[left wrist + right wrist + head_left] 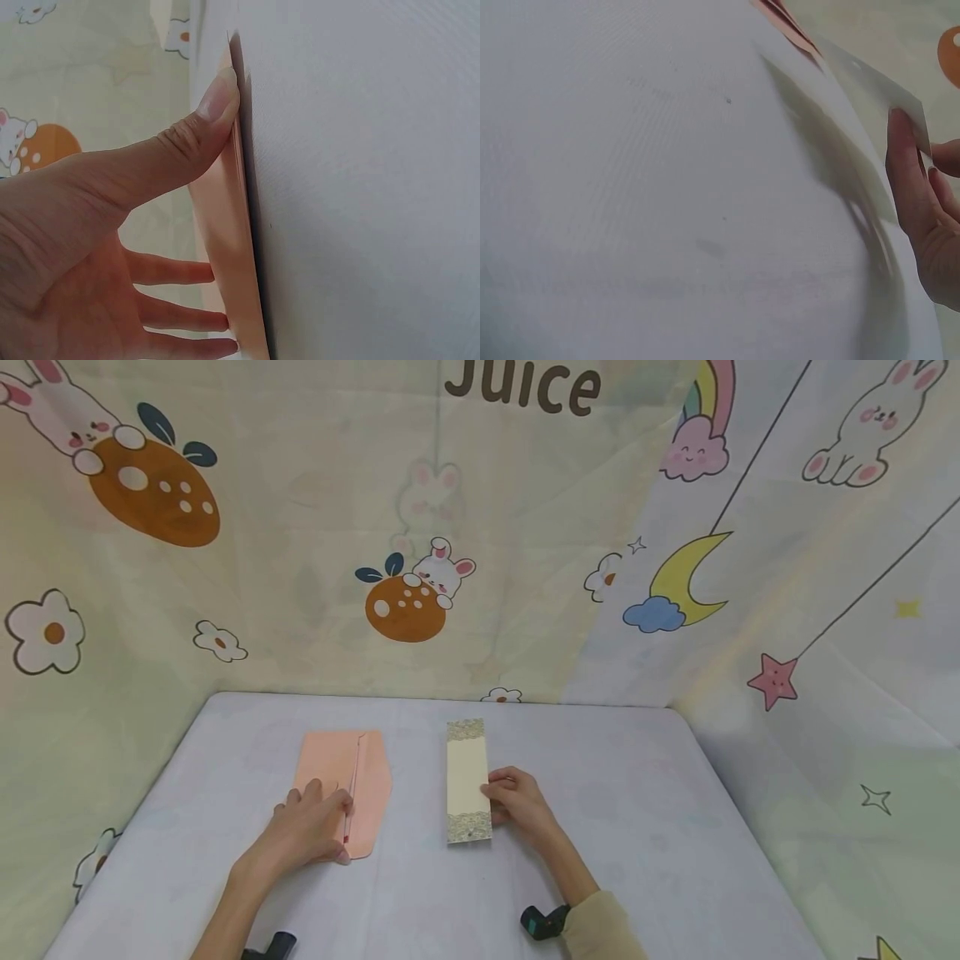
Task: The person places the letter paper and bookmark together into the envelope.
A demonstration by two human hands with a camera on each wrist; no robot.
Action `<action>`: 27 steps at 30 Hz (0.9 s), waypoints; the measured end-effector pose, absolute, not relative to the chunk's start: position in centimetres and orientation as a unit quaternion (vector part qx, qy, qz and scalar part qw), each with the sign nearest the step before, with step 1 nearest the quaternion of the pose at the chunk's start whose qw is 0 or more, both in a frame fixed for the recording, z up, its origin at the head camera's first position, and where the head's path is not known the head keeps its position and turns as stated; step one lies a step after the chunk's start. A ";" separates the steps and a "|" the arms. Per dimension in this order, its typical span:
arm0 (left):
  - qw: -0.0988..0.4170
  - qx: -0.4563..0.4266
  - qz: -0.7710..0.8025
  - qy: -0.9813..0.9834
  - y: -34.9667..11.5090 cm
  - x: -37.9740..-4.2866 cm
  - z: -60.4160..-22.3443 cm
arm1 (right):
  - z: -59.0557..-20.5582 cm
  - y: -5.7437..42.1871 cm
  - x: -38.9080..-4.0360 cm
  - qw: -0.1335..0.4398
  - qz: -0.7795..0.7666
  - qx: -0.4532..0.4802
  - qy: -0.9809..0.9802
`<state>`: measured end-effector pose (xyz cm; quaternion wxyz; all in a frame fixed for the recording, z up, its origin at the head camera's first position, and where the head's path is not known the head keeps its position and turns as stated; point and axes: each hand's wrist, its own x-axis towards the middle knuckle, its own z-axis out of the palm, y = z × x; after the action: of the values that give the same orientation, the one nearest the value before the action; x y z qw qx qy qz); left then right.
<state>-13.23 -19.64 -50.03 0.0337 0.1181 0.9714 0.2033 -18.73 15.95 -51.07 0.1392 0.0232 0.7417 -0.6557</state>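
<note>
1. Between thumb and fingers of the right hand: a card, pinched at its right edge, near the middle of its length.
2. Just left of that hand, with nearly all the card reaching past the fingertips; raised above the white table, with a shadow below it in the right wrist view.
3. Under the left hand: a pink envelope, flat on the table, hidden in part at its left and near portions, reaching past the fingers at its far end and right side.
4. For the left hand: unclenched, fingers spread and resting on the envelope, thumb laid against its near edge.
5. Well apart from each other: envelope to the left, card to the right.
6. On the card, a cream middle with patterned bands at both ends; along the envelope, a thin pale line with a small red mark.
7. Behind the table: cloth printed with rabbits and flowers.
</note>
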 end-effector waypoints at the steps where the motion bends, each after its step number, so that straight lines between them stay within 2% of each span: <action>1: 0.034 0.117 0.203 0.972 -19.6 -13.2 -50.0 | -51.1 15.8 -18.7 0.139 -0.656 0.023 0.741; 27: 0.036 0.118 0.200 0.972 -19.5 -13.2 -50.0 | -51.5 12.6 -18.7 0.150 -0.641 0.015 0.752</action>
<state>-13.24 -19.54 -49.95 0.0364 0.1180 0.9719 0.2003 -18.72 12.56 -51.54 0.1499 0.0155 0.7525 -0.6411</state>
